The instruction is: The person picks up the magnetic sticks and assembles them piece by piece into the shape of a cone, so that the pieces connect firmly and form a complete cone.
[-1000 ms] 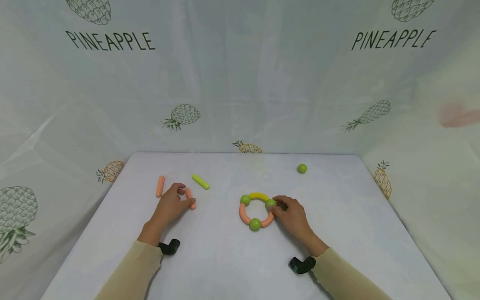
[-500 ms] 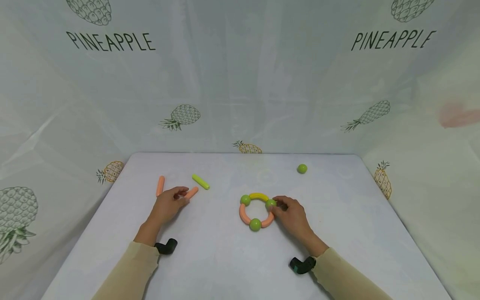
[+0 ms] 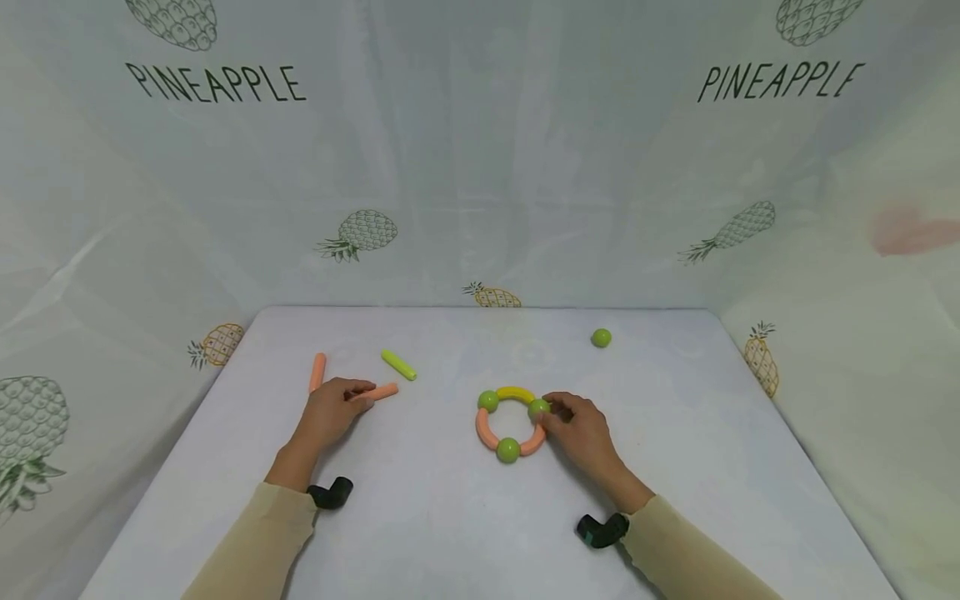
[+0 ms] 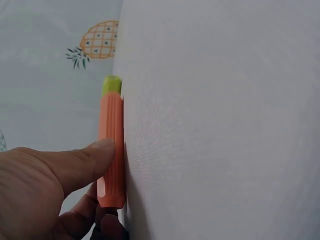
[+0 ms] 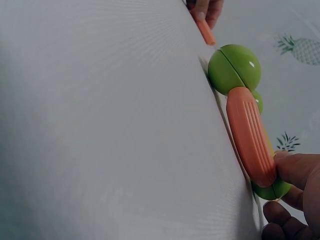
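Note:
My left hand pinches a straight orange stick between thumb and fingers at the left of the table. Grooves run along this stick in the left wrist view, where it lies close to the tabletop. To the right, my right hand holds a green ball with thumb and fingertips. That ball belongs to a ring of parts lying on the table. A yellow curved piece, an orange curved piece, a second orange curve and two more green balls, one at the front, form the rest.
Another straight orange stick lies just beyond my left hand, its near end hidden. A lime-green stick is farther back. One loose green ball sits near the table's far edge, with a pineapple-print sheet behind.
My left hand has turned the orange stick from pointing towards me to pointing right, while shifting slightly left. The right hand and the ring stay put.

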A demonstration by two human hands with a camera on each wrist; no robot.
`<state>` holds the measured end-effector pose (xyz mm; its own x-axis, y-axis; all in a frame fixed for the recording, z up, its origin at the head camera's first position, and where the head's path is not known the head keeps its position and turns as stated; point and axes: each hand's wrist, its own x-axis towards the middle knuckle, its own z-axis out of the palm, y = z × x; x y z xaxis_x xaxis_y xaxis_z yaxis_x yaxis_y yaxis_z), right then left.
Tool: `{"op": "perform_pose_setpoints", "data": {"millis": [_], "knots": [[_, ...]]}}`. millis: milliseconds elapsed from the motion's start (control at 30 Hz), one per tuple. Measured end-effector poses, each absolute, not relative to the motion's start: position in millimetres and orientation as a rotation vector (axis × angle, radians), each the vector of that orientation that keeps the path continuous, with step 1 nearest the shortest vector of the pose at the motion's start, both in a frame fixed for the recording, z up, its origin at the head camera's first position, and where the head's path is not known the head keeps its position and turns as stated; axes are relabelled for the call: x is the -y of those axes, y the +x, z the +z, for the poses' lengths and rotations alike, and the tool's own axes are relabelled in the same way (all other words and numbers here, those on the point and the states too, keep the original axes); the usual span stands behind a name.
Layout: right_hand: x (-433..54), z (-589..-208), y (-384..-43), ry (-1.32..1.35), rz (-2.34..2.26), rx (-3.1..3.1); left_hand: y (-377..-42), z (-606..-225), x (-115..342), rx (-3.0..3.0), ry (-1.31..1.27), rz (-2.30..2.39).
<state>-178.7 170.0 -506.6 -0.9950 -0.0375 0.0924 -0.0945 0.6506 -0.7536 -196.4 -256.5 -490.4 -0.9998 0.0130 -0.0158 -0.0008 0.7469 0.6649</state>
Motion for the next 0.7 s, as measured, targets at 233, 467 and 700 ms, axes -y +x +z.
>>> {"op": "perform_pose_setpoints", "data": {"millis": [233, 467, 700], "knots": [[-171.2, -508.4, -179.7, 0.125, 1.260, 2.791, -197.1, -488.5, 254.9, -2.923, 0.012, 1.115], [-170.5, -505.9, -178.9, 0.118, 1.284, 2.780, -196.8, -486.2, 255.6, -2.939, 0.020, 1.085], [-169.8, -506.1, -177.7, 0.118, 1.282, 2.782, -194.6, -486.3, 257.4, -2.931, -0.015, 1.120]]}}
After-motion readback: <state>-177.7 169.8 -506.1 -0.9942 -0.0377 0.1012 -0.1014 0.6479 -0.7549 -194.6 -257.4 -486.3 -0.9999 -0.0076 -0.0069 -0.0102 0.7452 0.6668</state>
